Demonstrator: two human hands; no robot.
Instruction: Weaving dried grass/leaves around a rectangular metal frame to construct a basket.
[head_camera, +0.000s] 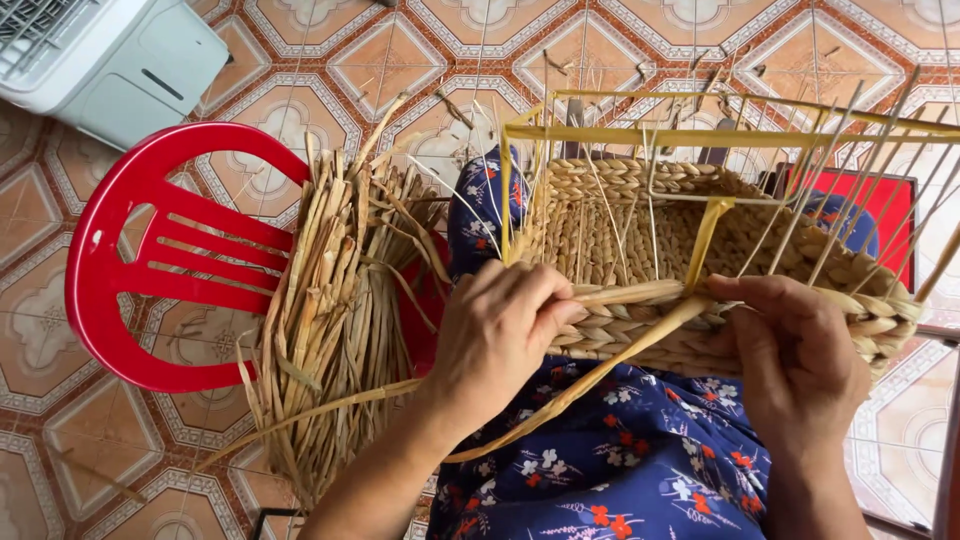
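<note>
A half-woven straw basket (640, 215) on a yellow wire frame (700, 132) rests on my lap, which is covered by blue floral cloth. My left hand (497, 335) is closed on a pale straw strand (630, 292) at the basket's near rim. My right hand (790, 350) grips the woven rim beside it, thumb pressing where the strand passes a yellow upright. A long loose strand (560, 395) trails down from the rim across my lap.
A bundle of dried straw (330, 310) lies over a red plastic chair (150, 270) at my left. A white appliance (100, 55) stands at the top left on the patterned tile floor. A red surface (880, 205) shows behind the basket.
</note>
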